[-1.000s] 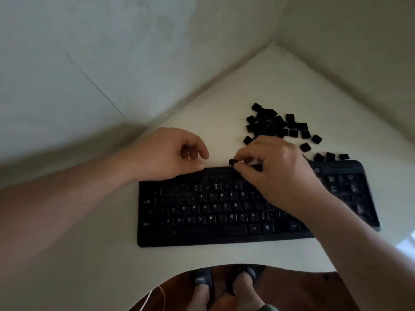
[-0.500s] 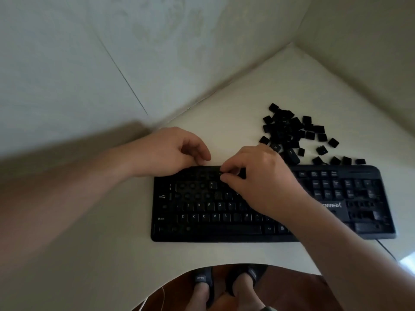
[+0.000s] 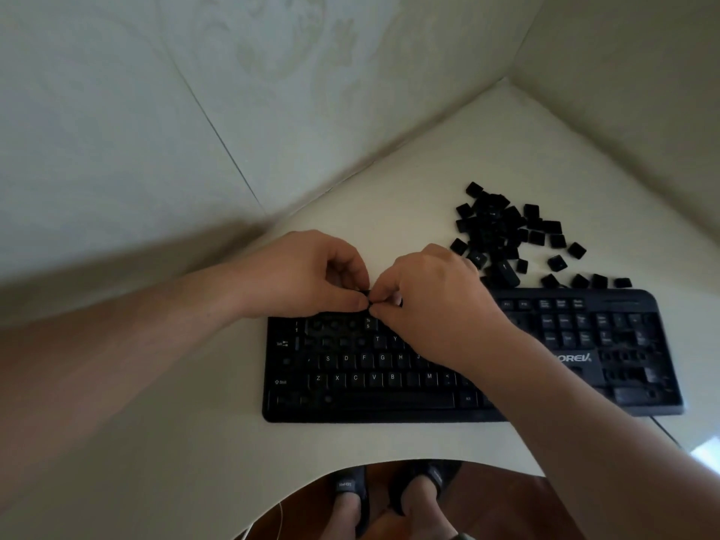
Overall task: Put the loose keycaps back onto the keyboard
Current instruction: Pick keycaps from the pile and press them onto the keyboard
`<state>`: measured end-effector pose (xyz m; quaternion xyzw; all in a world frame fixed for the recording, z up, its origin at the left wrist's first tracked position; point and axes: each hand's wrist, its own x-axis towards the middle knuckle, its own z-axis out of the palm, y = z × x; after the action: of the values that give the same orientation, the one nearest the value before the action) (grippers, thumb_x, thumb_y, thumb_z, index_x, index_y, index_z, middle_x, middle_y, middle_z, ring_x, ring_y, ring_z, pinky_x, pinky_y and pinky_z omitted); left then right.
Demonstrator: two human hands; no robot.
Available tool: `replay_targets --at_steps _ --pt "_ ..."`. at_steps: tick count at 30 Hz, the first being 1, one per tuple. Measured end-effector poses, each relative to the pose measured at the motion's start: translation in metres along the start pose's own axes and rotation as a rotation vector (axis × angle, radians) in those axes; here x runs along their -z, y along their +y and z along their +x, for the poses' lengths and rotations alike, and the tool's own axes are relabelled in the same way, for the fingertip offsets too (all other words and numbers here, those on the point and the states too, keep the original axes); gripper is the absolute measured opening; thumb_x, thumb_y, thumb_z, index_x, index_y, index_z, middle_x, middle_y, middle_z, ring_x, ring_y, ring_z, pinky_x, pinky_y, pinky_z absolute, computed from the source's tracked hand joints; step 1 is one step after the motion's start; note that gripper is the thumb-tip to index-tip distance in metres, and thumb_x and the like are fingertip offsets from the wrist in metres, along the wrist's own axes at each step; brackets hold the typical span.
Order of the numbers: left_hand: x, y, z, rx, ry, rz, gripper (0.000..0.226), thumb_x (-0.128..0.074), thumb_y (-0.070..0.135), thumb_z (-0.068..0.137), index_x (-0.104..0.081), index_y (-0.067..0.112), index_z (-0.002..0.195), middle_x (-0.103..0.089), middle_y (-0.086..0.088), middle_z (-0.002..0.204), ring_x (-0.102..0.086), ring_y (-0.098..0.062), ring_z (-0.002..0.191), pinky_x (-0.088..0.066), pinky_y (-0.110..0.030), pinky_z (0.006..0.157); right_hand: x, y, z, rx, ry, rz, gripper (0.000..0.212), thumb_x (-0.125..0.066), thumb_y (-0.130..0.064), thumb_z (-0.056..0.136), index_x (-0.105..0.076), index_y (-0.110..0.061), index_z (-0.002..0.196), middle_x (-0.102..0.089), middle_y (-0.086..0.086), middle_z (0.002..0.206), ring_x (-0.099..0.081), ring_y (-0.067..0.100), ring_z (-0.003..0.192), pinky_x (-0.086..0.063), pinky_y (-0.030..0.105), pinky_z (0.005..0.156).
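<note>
A black keyboard [image 3: 389, 399] lies on the white desk, with several empty sockets in its upper rows and numpad. My left hand [image 3: 307, 274] and my right hand [image 3: 436, 305] meet above the keyboard's top row. Their fingertips together pinch a small black keycap [image 3: 366, 293], mostly hidden between thumbs and forefingers. A pile of several loose black keycaps [image 3: 502, 231] lies on the desk behind the keyboard's right half, and a few more keycaps [image 3: 588, 281] line its back edge.
The white desk [image 3: 409, 196] sits in a corner between two pale walls. Its front edge curves inward, and my feet in dark slippers [image 3: 389, 496] show on the wooden floor below. A cable [image 3: 666, 430] leaves the keyboard's right front corner.
My right hand carried the keycap left along the keyboard's top row. My left hand's fingers closed in and now pinch the cap too. The view shifted, so the keyboard appears further right.
</note>
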<state>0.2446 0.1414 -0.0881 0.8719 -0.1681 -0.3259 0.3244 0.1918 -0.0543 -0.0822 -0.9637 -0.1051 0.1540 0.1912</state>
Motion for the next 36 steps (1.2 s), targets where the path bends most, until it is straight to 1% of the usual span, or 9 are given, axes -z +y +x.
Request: replay_targets --at_steps 8,13,18,20,22,24,27,31,36 --pt "-0.001 0.001 0.004 0.012 0.004 0.003 0.017 -0.089 0.034 0.079 -0.074 0.035 0.088 -0.073 0.021 0.082 -0.061 0.006 0.065 -0.042 -0.008 0.058 -0.002 0.002 0.003 -0.054 -0.032 0.109 0.005 -0.073 -0.038 0.089 -0.076 -0.037 0.085 -0.066 -0.018 0.085 -0.057 0.012 0.098 -0.050 0.044 0.094" --pt "-0.006 0.005 0.005 -0.004 0.043 0.107 0.014 -0.085 0.032 0.079 -0.073 0.034 0.085 -0.067 0.028 0.074 -0.058 0.008 0.063 -0.039 -0.006 0.056 -0.004 -0.004 0.006 -0.041 -0.035 0.056 0.015 -0.066 -0.030 0.087 -0.067 -0.039 0.074 -0.066 -0.016 0.086 -0.054 0.014 0.099 -0.048 0.045 0.097" --pt "-0.002 0.002 0.007 0.045 0.001 0.029 0.016 -0.087 0.032 0.078 -0.074 0.035 0.086 -0.074 0.019 0.083 -0.063 0.004 0.069 -0.046 -0.012 0.063 0.007 0.007 0.003 -0.071 -0.023 0.131 0.008 -0.071 -0.042 0.089 -0.077 -0.035 0.090 -0.069 -0.017 0.088 -0.061 0.010 0.096 -0.051 0.042 0.096" --pt "-0.001 0.001 0.011 0.085 0.006 -0.061 0.014 -0.087 0.032 0.078 -0.076 0.036 0.085 -0.075 0.016 0.084 -0.066 0.001 0.072 -0.054 -0.023 0.073 0.020 0.025 -0.001 -0.148 0.064 0.193 0.012 -0.071 -0.043 0.090 -0.077 -0.035 0.097 -0.071 -0.019 0.094 -0.063 0.005 0.094 -0.054 0.034 0.093" --pt "0.000 0.002 0.014 0.117 0.028 -0.130 0.010 -0.084 0.032 0.081 -0.077 0.037 0.084 -0.075 0.013 0.081 -0.067 -0.003 0.073 -0.056 -0.033 0.079 0.032 0.051 -0.006 -0.221 0.204 0.161 0.015 -0.072 -0.036 0.091 -0.076 -0.034 0.106 -0.071 -0.017 0.099 -0.063 0.004 0.092 -0.053 0.027 0.087" --pt "0.000 0.003 0.016 0.126 0.036 -0.150 0.006 -0.081 0.032 0.083 -0.077 0.035 0.084 -0.074 0.013 0.077 -0.065 -0.002 0.070 -0.053 -0.032 0.074 0.036 0.076 -0.009 -0.265 0.308 0.071 0.021 -0.073 -0.031 0.090 -0.075 -0.030 0.111 -0.069 -0.010 0.100 -0.063 0.011 0.093 -0.052 0.028 0.081" --pt "0.000 0.006 0.015 0.142 0.033 -0.144 0.003 -0.080 0.031 0.084 -0.077 0.032 0.084 -0.073 0.014 0.075 -0.063 -0.001 0.067 -0.050 -0.028 0.071 0.030 0.093 -0.009 -0.276 0.291 0.022 0.028 -0.075 -0.032 0.088 -0.073 -0.027 0.116 -0.064 -0.008 0.100 -0.060 0.012 0.091 -0.051 0.029 0.077" --pt "-0.002 0.006 0.012 0.148 0.040 -0.103 0.004 -0.080 0.033 0.083 -0.077 0.035 0.083 -0.073 0.014 0.077 -0.065 -0.003 0.073 -0.055 -0.033 0.080 0.025 0.094 -0.007 -0.199 0.318 0.017 0.025 -0.077 -0.029 0.086 -0.075 -0.026 0.111 -0.062 -0.008 0.098 -0.059 0.012 0.089 -0.050 0.029 0.077" --pt "-0.003 0.005 0.011 0.140 0.040 -0.116 0.005 -0.080 0.032 0.084 -0.077 0.036 0.083 -0.072 0.015 0.077 -0.064 -0.002 0.073 -0.053 -0.030 0.078 0.024 0.100 -0.007 -0.138 0.303 -0.020 0.019 -0.076 -0.028 0.087 -0.077 -0.028 0.106 -0.059 -0.009 0.094 -0.056 0.013 0.085 -0.054 0.035 0.078"
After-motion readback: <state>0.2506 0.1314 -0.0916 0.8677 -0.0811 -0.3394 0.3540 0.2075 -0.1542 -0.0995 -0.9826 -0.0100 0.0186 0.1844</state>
